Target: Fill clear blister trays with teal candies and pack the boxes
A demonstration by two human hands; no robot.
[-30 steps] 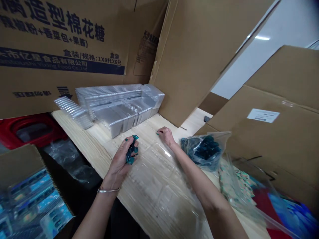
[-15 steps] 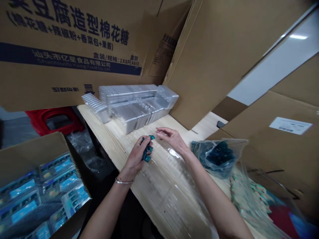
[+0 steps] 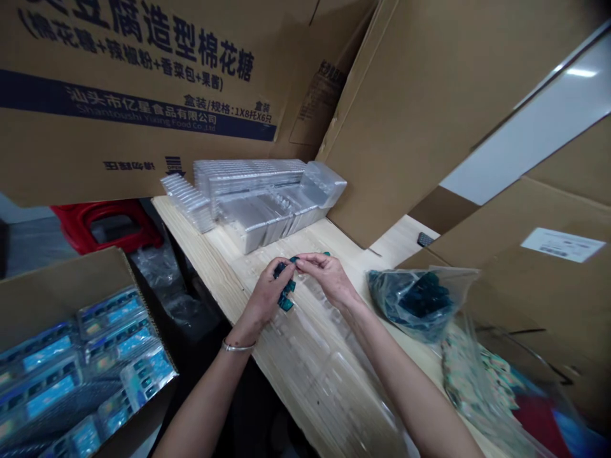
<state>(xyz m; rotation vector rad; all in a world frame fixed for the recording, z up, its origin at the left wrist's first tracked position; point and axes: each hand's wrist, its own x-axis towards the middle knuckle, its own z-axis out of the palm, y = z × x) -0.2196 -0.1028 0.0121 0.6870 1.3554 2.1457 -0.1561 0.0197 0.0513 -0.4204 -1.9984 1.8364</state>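
While right hand (image 3: 333, 278) touches left hand's (image 3: 265, 291) teal pieces (image 3: 286, 299), they run near-to-far.

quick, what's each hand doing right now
Left hand: closed loosely around several teal pieces.
Right hand: fingertips pinched at a teal piece by the left hand's grip; whether it alone holds it can't be told.

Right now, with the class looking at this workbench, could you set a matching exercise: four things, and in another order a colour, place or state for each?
Things:
1. Left hand
2. Clear plastic trays
3. Stool
4. Paper label

Descriptions:
A. Red, past the left edge of the table
B. On the cardboard box at the right
C. In rows at the table's far end
D. Holding teal pieces

Right pairs: 1-D, 2-C, 3-A, 4-B
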